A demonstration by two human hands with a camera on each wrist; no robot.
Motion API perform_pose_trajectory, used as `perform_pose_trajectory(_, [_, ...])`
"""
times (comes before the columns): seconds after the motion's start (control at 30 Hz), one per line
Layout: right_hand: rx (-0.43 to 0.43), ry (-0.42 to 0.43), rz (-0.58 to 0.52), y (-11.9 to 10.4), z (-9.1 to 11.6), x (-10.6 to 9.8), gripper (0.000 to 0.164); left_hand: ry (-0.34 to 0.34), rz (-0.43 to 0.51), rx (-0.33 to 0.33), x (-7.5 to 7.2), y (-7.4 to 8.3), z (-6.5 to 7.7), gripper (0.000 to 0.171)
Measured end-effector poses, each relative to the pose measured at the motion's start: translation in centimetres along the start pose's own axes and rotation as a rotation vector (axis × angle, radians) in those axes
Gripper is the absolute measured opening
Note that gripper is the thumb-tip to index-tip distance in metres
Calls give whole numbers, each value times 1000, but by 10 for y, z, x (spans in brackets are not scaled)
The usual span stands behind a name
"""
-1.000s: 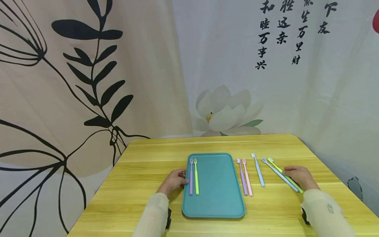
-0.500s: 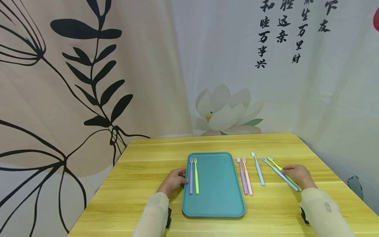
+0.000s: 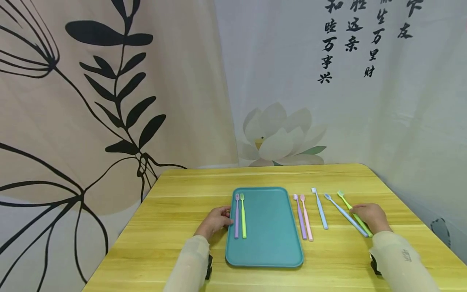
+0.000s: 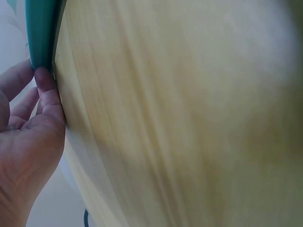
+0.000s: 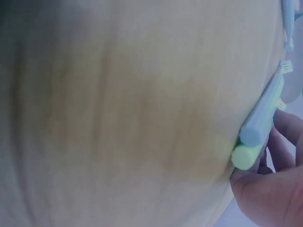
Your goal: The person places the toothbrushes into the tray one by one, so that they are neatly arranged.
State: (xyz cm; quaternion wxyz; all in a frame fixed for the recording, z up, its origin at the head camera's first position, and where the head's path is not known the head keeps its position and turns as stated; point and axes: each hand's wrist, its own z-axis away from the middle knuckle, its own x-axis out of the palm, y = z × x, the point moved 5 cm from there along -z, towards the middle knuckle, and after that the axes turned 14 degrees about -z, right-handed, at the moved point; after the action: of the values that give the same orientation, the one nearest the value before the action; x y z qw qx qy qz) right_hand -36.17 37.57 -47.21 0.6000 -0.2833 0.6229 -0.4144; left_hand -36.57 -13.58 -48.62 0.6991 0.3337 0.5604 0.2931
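In the head view my left hand grips the left rim of a teal tray. The left wrist view shows thumb and fingers on either side of the tray's edge. A purple toothbrush and a green toothbrush lie side by side at the tray's left. Over on the right, my right hand pinches a second green toothbrush. Its handle end lies against that of a blue toothbrush, while their heads stand apart.
Between tray and right hand, a purple toothbrush, a pink toothbrush and another blue toothbrush lie on the wooden table. A printed curtain hangs behind the table.
The head of the green toothbrush in my right hand has swung right, away from the blue toothbrush beside it. My left hand keeps its grip on the tray.
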Motion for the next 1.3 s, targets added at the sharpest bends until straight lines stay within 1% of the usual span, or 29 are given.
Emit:
perform_pose_trajectory(0.2, [92,17,-102,7,-1,-2,54,2,1,3,1,1,0,59])
perform_pose_trajectory(0.3, [111,41,-144,8,-1,-3,59,5,4,6,1,0,-1,59])
perform_pose_trajectory(0.4, [123,67,-184,8,-1,-4,60,3,4,9,2,-1,-2,58])
perform_pose_trajectory(0.63, [167,84,-252,8,0,-8,59,1,-11,11,2,-1,-3,59])
perform_pose_trajectory(0.83, [155,103,-241,5,-1,-12,59,5,-7,3,1,-2,-3,57])
perform_pose_trajectory(1.07, [106,72,-144,-4,0,-15,62,4,-1,5,1,-1,-2,58])
perform_pose_trajectory(1.3, [47,68,-116,-13,-2,-11,58,5,-4,7,1,-1,-1,59])
